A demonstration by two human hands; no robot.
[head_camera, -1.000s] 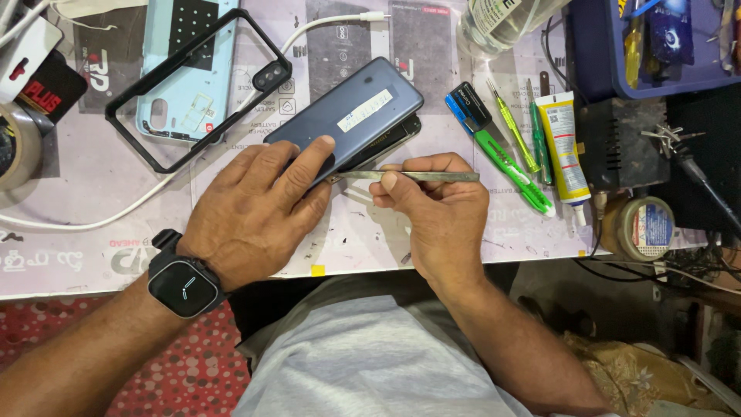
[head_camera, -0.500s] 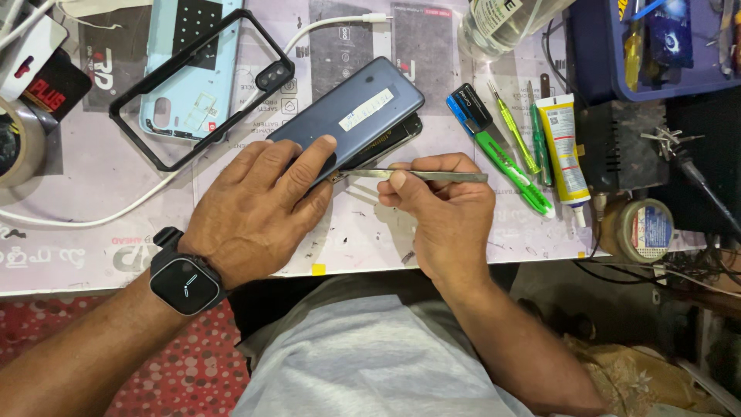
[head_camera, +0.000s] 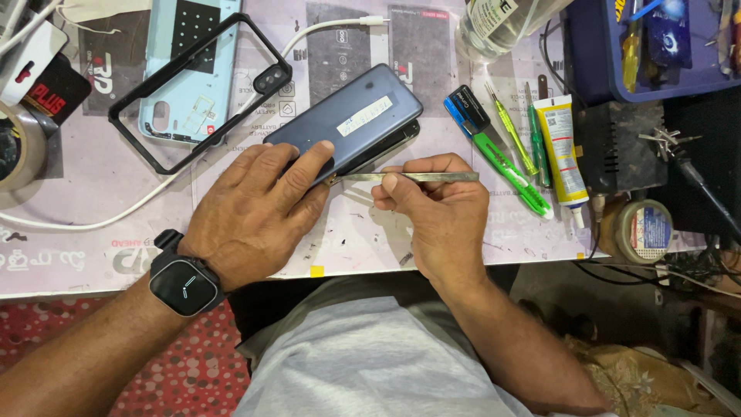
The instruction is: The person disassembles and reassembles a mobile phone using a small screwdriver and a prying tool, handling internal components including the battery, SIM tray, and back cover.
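My left hand (head_camera: 258, 212) lies flat over the near corner of a dark blue phone (head_camera: 347, 123), fingers spread and pressed on its back cover, forefinger stretched along the edge. It grips nothing; it pins the phone to the work mat (head_camera: 100, 193). A black smartwatch (head_camera: 184, 283) sits on that wrist.

My right hand (head_camera: 440, 216) is closed on a thin flat metal blade (head_camera: 409, 177), pinched between thumb and fingers. The blade lies level, pointing left, and its tip meets the phone's near edge just beside my left forefinger. The back cover stands slightly raised from the phone body along the right-hand side, where a dark gap shows. I cannot tell how far the tip enters the seam.

The phone rests tilted across the middle of the mat, with a pale sticker strip on its back.

Surroundings noted: a light blue phone shell (head_camera: 181, 69) lies at upper left, with a black bumper frame (head_camera: 127, 104) laid across it. A white cable (head_camera: 116, 216) runs from the top of the mat, under the phone, and off to the left. To the right of the phone lie a blue and green tool (head_camera: 494, 143), a yellow-green screwdriver (head_camera: 513, 131) and a white glue tube (head_camera: 562, 150), side by side. A small round tin (head_camera: 639, 232) stands near the right-hand mat edge. A roll of tape (head_camera: 17, 147) is at the far left.
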